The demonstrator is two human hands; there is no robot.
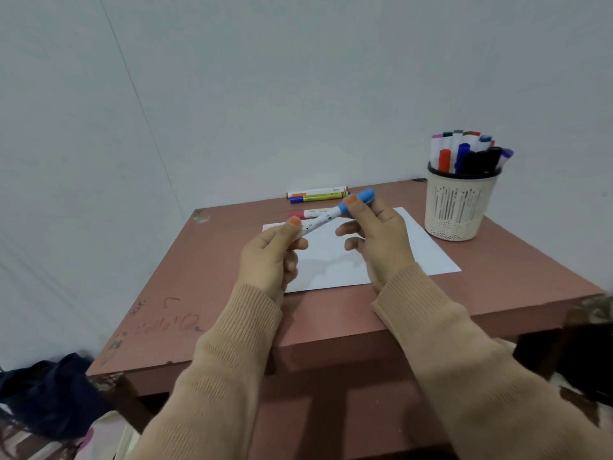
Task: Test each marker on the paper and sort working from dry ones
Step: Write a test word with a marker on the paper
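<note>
I hold a white marker with a light blue cap (pixel 326 216) in the air above a white sheet of paper (pixel 419 252). My left hand (pixel 270 257) pinches its white barrel end. My right hand (pixel 378 239) pinches the blue cap between thumb and fingers. A pink-capped marker (pixel 300 214) lies on the table just behind the paper's far edge. Three more markers (pixel 316 195) lie side by side at the back of the table. A cream mesh cup (pixel 459 207) at the back right holds several markers (pixel 469 151) standing upright.
The reddish-brown table (pixel 205 293) stands against a grey wall; pen scribbles mark its left front part. A dark blue cloth (pixel 46 396) lies on the floor to the left. A dark object (pixel 593 340) sits past the table's right front corner.
</note>
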